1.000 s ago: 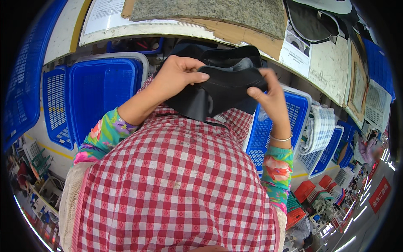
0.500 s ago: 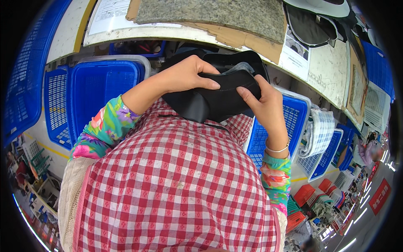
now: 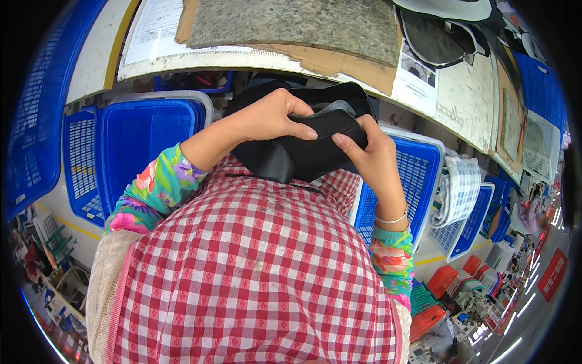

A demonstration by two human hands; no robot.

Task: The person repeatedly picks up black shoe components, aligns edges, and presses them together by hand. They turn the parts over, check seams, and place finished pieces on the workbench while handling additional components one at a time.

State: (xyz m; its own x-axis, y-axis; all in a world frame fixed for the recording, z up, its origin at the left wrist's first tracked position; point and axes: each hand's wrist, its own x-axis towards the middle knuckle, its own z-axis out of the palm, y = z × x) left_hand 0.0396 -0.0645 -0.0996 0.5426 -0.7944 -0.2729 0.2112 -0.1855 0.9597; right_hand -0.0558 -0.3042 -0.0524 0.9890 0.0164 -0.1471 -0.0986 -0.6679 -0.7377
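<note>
Now, right of the blue bin (image 3: 151, 104), I have the left hand (image 3: 270, 118) pinching the upper edge of the black piece (image 3: 318, 147), thumb in front. That piece sits between both hands, over the far part of the checked apron (image 3: 254, 249). At its right, my right hand (image 3: 377, 151) has come inward since a second ago, thumb and fingers closed on the same edge; I judge this short span better controlled.
</note>
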